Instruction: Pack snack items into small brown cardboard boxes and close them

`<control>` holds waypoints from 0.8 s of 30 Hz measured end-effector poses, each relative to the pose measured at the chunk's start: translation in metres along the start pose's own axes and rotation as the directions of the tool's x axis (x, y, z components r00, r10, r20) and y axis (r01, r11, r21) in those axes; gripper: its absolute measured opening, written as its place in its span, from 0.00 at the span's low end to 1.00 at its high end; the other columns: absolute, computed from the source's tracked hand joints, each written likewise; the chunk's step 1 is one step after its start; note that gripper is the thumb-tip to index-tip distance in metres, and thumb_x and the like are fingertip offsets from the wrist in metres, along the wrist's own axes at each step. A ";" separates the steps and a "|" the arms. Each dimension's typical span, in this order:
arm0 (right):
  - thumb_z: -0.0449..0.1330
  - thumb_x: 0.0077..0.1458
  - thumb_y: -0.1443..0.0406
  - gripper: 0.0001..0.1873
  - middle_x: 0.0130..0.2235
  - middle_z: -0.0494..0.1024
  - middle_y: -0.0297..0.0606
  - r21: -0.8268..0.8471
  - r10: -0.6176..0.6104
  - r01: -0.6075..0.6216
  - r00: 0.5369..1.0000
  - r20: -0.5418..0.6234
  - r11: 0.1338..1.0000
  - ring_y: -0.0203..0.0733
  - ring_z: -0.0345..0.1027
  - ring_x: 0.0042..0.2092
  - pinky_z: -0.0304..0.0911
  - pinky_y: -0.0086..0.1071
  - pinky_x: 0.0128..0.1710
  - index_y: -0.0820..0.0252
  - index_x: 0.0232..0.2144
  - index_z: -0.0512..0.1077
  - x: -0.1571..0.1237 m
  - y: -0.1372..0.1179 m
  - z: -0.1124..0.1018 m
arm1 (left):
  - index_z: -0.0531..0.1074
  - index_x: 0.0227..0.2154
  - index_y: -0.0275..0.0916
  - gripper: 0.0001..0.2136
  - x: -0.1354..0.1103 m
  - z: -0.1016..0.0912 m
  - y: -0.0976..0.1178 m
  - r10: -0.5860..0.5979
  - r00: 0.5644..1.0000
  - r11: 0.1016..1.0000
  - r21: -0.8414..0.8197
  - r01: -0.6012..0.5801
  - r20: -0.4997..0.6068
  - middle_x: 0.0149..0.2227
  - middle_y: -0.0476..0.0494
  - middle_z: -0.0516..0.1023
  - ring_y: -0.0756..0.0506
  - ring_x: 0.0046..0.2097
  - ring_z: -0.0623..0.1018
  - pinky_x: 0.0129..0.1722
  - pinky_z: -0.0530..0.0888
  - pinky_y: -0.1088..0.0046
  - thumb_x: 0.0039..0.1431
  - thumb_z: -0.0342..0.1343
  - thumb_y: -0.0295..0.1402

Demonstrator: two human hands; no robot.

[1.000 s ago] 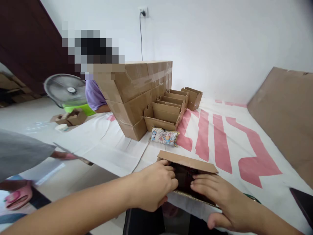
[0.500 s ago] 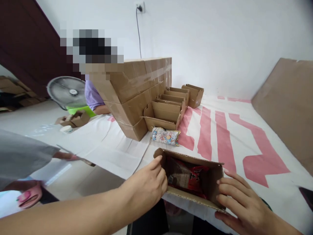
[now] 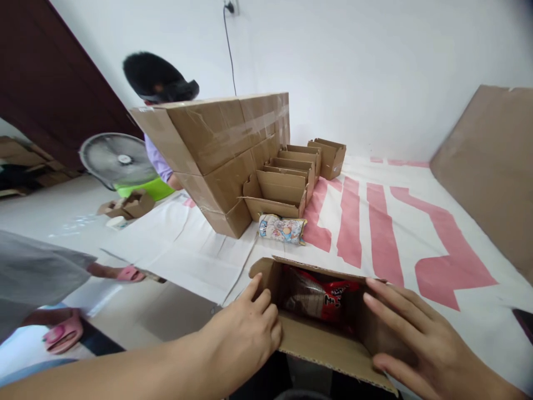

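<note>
An open cardboard box (image 3: 320, 341) stands at the table's near edge, its front flap folded toward me. Inside lies a red and clear plastic food packet (image 3: 318, 297) with dark printed characters. My left hand (image 3: 247, 330) grips the box's left wall, fingers curled over the edge and the index finger on the side flap. Against the right side flap rests my right hand (image 3: 416, 328), with its fingers stretched and apart. Just beyond the box lies a plump printed packet (image 3: 282, 229) with cartoon figures.
Several open boxes (image 3: 275, 203) stand in a row beside a stack of taped cartons (image 3: 212, 178). Behind the stack is another person (image 3: 160, 161), near a fan (image 3: 120, 160). A second person's pink slipper (image 3: 64, 333) shows at left. A large cardboard panel (image 3: 491, 161) leans at right.
The box's front flap has swung outward and down toward me. My right hand has spread and shifted up along the right side. The person behind the stack has turned and lowered.
</note>
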State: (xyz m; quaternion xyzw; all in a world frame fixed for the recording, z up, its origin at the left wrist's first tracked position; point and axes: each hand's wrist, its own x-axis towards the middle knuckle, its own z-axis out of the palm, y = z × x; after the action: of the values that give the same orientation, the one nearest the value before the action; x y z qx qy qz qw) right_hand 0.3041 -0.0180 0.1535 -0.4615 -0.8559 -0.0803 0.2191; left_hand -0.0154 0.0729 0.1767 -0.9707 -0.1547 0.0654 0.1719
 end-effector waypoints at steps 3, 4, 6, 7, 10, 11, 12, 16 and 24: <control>0.59 0.54 0.45 0.47 0.68 0.55 0.47 -0.076 0.005 -0.001 0.998 0.063 0.997 0.59 0.60 0.62 0.64 0.46 0.54 0.56 0.68 0.48 0.000 0.002 0.005 | 0.76 0.31 0.41 0.03 0.000 -0.001 0.000 0.000 1.000 1.000 -0.017 0.000 0.011 0.26 0.45 0.77 0.40 0.33 0.75 0.54 0.61 0.42 0.52 0.59 0.30; 0.57 0.54 0.43 0.49 0.68 0.55 0.48 -0.101 -0.012 0.020 0.997 0.077 0.995 0.59 0.58 0.63 0.62 0.47 0.55 0.57 0.68 0.46 0.000 0.003 0.007 | 0.76 0.31 0.41 0.03 0.000 -0.002 -0.001 -0.001 1.000 1.000 -0.023 0.002 0.013 0.26 0.45 0.76 0.41 0.33 0.75 0.54 0.61 0.43 0.53 0.59 0.30; 0.53 0.53 0.38 0.52 0.68 0.55 0.49 -0.128 -0.036 0.048 0.994 0.100 0.991 0.60 0.54 0.65 0.58 0.48 0.57 0.60 0.69 0.43 -0.001 0.006 0.011 | 0.75 0.31 0.41 0.02 0.001 -0.004 -0.002 -0.011 1.000 0.999 -0.040 0.012 0.020 0.27 0.45 0.77 0.41 0.33 0.74 0.54 0.62 0.44 0.53 0.59 0.30; 0.52 0.52 0.37 0.54 0.68 0.54 0.50 -0.128 -0.032 0.046 0.994 0.108 0.991 0.60 0.53 0.65 0.57 0.49 0.58 0.61 0.69 0.42 -0.001 0.008 0.014 | 0.75 0.31 0.41 0.02 0.002 -0.005 -0.003 -0.015 1.000 0.998 -0.053 0.016 0.028 0.27 0.45 0.77 0.41 0.33 0.74 0.54 0.62 0.45 0.53 0.59 0.30; 0.47 0.51 0.34 0.55 0.69 0.51 0.52 -0.105 0.002 0.013 0.990 0.141 0.994 0.60 0.49 0.67 0.54 0.50 0.59 0.61 0.69 0.40 0.000 0.016 0.021 | 0.74 0.31 0.41 0.02 0.007 -0.008 -0.008 -0.023 0.997 0.992 -0.123 0.031 0.067 0.27 0.45 0.77 0.42 0.33 0.75 0.55 0.60 0.45 0.54 0.58 0.30; 0.46 0.51 0.33 0.56 0.69 0.51 0.52 -0.098 0.003 0.012 0.988 0.153 0.995 0.61 0.48 0.67 0.54 0.51 0.59 0.62 0.69 0.40 0.000 0.019 0.023 | 0.74 0.32 0.41 0.02 0.009 -0.008 -0.011 -0.021 0.996 0.987 -0.155 0.035 0.089 0.28 0.46 0.77 0.42 0.34 0.75 0.56 0.60 0.45 0.54 0.58 0.30; 0.44 0.51 0.33 0.56 0.69 0.50 0.53 -0.095 0.002 0.014 0.986 0.165 0.995 0.61 0.47 0.67 0.54 0.52 0.59 0.62 0.69 0.40 0.001 0.022 0.025 | 0.74 0.32 0.41 0.03 0.011 -0.009 -0.014 -0.015 0.993 0.981 -0.189 0.037 0.115 0.28 0.46 0.77 0.42 0.34 0.75 0.56 0.60 0.45 0.54 0.58 0.30; 0.40 0.50 0.32 0.56 0.69 0.47 0.54 -0.065 -0.006 0.020 0.979 0.202 0.998 0.63 0.45 0.68 0.57 0.55 0.57 0.61 0.69 0.41 0.006 0.033 0.027 | 0.74 0.31 0.41 0.03 0.018 -0.015 -0.026 -0.003 0.975 0.962 -0.264 0.064 0.222 0.30 0.45 0.78 0.40 0.36 0.77 0.57 0.59 0.46 0.51 0.59 0.30; 0.51 0.55 0.39 0.47 0.70 0.44 0.48 0.010 0.023 -0.026 0.969 0.245 1.000 0.61 0.44 0.69 0.58 0.53 0.58 0.53 0.68 0.44 0.011 0.039 0.029 | 0.77 0.29 0.41 0.18 0.052 -0.047 -0.065 0.030 0.973 0.865 -0.494 0.089 0.229 0.30 0.44 0.82 0.45 0.32 0.79 0.38 0.70 0.69 0.67 0.45 0.40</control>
State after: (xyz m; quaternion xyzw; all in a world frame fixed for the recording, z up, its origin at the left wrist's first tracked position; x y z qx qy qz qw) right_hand 0.3224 0.0216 0.1300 -0.4770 -0.8711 -0.0143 0.1159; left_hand 0.0243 0.1333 0.2398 -0.9653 -0.2001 0.1315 -0.1040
